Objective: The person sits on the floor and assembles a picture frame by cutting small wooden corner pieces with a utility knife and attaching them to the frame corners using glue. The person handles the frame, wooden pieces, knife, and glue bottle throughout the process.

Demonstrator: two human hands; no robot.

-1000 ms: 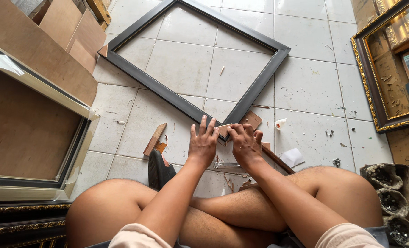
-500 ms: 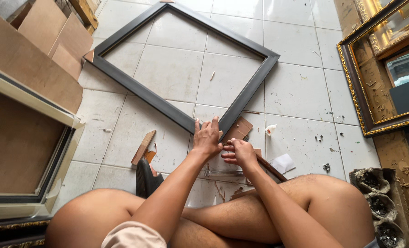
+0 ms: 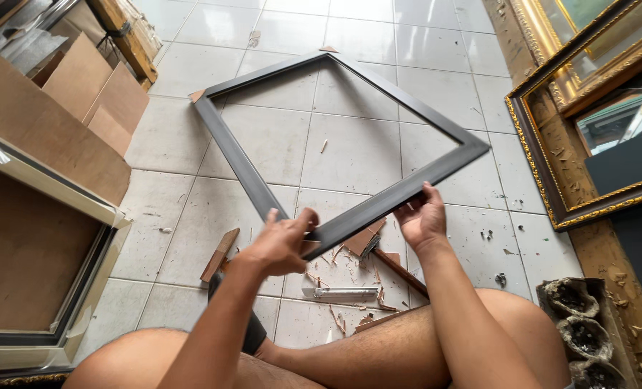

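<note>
The left hand (image 3: 281, 245) has its fingers curled shut around the near corner of the dark picture frame (image 3: 249, 169), thumb on top. The right hand (image 3: 421, 220) grips the frame's lower right rail, fingers wrapped under it and thumb over the edge. The frame sits in the middle of the picture, its near corner lifted off the tiled floor (image 3: 378, 65).

Flat brown cardboard sheets (image 3: 83, 94) lean at the upper left, plain and rectangular. A grey egg-tray-like holder (image 3: 580, 324) at the lower right has dark cups; what they hold cannot be told.

Compared with half a second earlier, the hands have spread apart: both were pinched together at the near corner, and that corner lay lower.

Under the hands lie wood scraps (image 3: 220, 253) and a metal strip (image 3: 339, 293). A gilded frame (image 3: 544, 180) stands at the right.
</note>
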